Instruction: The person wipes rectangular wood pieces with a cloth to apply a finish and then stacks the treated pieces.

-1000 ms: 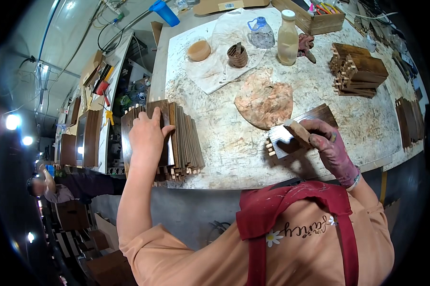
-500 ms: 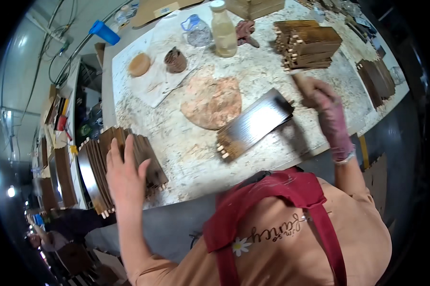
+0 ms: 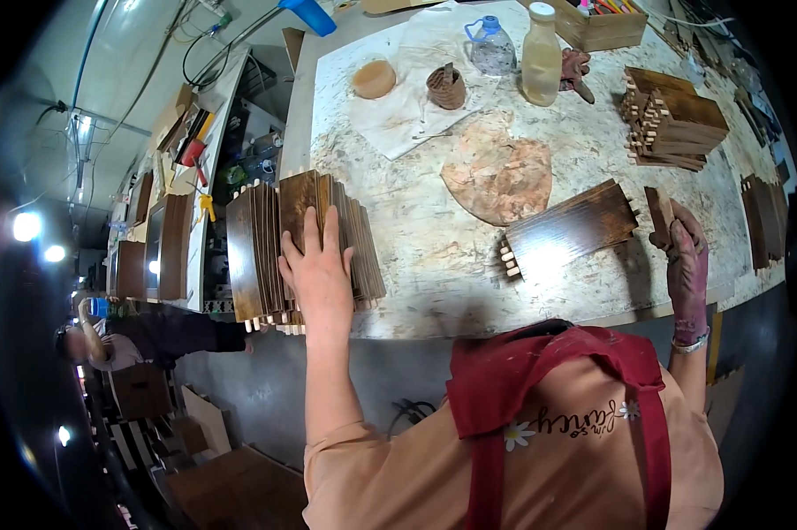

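Note:
My bare left hand (image 3: pixel 320 276) lies with its fingers stretched out on a row of dark brown wooden panels (image 3: pixel 255 252) at the table's left edge. These panels stand close together and have pale dowels at their ends. A pink, stained glove covers my right hand (image 3: pixel 688 258), which is closed around a small flat brown block (image 3: pixel 658 215) held above the table's right side. Between my hands, a single shiny brown panel (image 3: pixel 575 231) lies at a slant, with dowels at both ends. It touches neither hand.
Behind the panel lies a stained round pad (image 3: pixel 500 172). Farther back are a brown ridged cup (image 3: pixel 446 88), a yellowish round lump (image 3: pixel 374 79), a blue-handled jug (image 3: pixel 492 49), a bottle (image 3: pixel 541 57) and a crumpled glove (image 3: pixel 576 72). Stacked panels (image 3: pixel 688 124) stand at the far right.
The view has swung left, so the table appears farther right. My left hand has settled onto the panel row. My right hand has moved away from the single panel, still holding the block.

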Demonstrator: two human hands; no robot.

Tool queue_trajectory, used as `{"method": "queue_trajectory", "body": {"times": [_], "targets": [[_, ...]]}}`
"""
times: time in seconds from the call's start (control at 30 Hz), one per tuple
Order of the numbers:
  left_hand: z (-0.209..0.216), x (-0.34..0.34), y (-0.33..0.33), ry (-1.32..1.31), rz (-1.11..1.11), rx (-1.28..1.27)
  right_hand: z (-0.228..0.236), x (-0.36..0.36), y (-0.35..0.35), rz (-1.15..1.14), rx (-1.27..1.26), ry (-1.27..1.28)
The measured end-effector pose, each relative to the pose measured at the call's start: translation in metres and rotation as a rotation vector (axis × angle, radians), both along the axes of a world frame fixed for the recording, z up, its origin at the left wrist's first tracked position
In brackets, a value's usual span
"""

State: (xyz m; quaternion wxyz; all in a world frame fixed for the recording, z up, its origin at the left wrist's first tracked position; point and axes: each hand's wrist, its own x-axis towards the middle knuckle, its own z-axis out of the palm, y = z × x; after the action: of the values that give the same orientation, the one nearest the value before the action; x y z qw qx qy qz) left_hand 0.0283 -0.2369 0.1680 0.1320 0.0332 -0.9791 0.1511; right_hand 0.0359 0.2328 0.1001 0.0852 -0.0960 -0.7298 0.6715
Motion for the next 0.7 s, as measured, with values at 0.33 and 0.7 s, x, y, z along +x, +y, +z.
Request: {"method": "queue_trajectory", "body": {"times": [0.33,0.7], "targets": [[-0.005,0.019,-0.019,-0.038,0.149,0.123,0.011,-0.005,-0.017,0.101,0.090,0.011],[-0.039,-0.021,0.173,-0.247,-0.672,0.495,0.016,-0.021,-0.002,-0.023,0.082,0.040]]}}
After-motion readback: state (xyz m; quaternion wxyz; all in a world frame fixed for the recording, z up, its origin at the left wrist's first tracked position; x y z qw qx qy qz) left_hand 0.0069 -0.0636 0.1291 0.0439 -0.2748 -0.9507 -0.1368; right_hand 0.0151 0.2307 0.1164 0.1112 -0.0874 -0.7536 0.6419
